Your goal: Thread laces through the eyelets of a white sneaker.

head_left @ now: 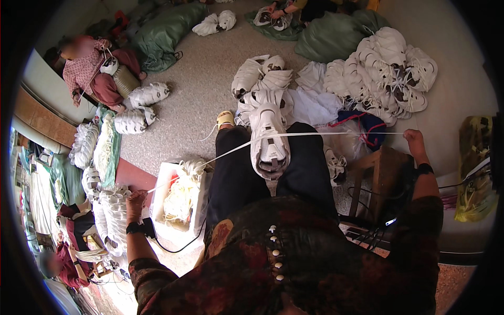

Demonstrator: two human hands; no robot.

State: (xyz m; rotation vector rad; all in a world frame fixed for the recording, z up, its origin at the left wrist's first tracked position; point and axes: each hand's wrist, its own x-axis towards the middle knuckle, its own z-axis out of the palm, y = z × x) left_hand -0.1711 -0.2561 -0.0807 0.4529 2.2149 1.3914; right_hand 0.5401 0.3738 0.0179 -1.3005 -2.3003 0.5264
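A white sneaker (pixel 269 121) rests between my thighs, its heel toward me. A pale flat shoelace (pixel 336 133) passes across it and is pulled taut to both sides. My right hand (pixel 415 144), stretched far out to the right, is closed on one end. At lower left, my left hand (pixel 136 203) is closed on the other end, beside a white box (pixel 182 227) holding loose laces (pixel 179 202). Whether the lace goes through the sneaker's eyelets is too small to tell.
White sneakers are piled (pixel 388 73) at right, with more bundled ahead (pixel 262 76). A wooden stool (pixel 367 176) stands by my right leg. Green sacks (pixel 168 31) lie at the back. Another person (pixel 86 71) sits at far left, another at lower left.
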